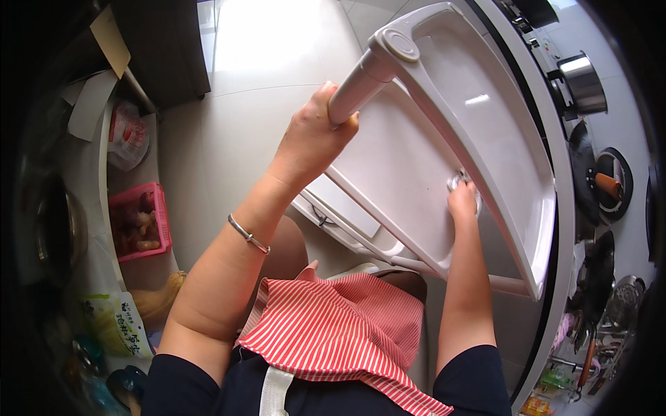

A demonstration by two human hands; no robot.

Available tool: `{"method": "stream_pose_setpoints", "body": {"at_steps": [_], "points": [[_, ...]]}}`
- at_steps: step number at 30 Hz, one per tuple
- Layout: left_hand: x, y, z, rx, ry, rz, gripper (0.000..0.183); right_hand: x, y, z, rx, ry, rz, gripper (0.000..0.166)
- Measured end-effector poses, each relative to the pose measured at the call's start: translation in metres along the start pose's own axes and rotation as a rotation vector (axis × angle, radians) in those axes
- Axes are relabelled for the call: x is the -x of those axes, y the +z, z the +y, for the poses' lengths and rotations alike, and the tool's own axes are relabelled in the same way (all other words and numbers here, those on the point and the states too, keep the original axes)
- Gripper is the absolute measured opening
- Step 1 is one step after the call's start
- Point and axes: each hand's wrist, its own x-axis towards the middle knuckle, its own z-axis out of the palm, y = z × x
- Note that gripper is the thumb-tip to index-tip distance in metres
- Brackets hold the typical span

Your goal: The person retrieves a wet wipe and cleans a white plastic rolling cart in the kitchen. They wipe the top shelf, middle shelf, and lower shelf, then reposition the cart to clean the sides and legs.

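My left hand [318,127] grips a round post [361,86] of a white plastic shelf rack that stands tilted in front of me. The rack's top tray [484,99] lies to the right of that post. My right hand [462,203] reaches in below the top tray and holds a crumpled, shiny whitish thing, perhaps a cloth or wire scrubber [456,180], against the middle tray [400,156]. Small dark specks show on that tray. Further down, a flat white object and a dark cord lie on the lowest tray [385,243].
On the left, a shelf holds a pink plastic basket [165,221] of root vegetables and a food pouch [117,322]. At right, a counter carries a steel pot [583,83], pans [598,281] and a stove. A dark cabinet [156,47] stands at the upper left.
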Motion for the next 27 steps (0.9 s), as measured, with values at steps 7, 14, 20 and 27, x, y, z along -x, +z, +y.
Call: {"method": "stream_pose_setpoints", "body": {"at_steps": [7, 14, 20, 27], "points": [[-0.003, 0.013, 0.004, 0.048, -0.019, -0.028, 0.021, 0.033, 0.017, 0.045, -0.077, -0.034, 0.117, 0.025], [0.0, 0.002, 0.001, 0.017, -0.032, -0.02, 0.02, 0.062, -0.059, -0.068, -0.623, 0.001, -0.129, 0.013], [0.0, 0.007, 0.002, 0.012, -0.028, -0.019, 0.019, -0.02, -0.035, 0.035, -0.253, 0.138, 0.1, 0.017], [0.003, 0.005, 0.007, 0.001, -0.083, 0.011, 0.018, 0.03, -0.017, 0.02, 0.045, 0.147, 0.014, 0.023]]}}
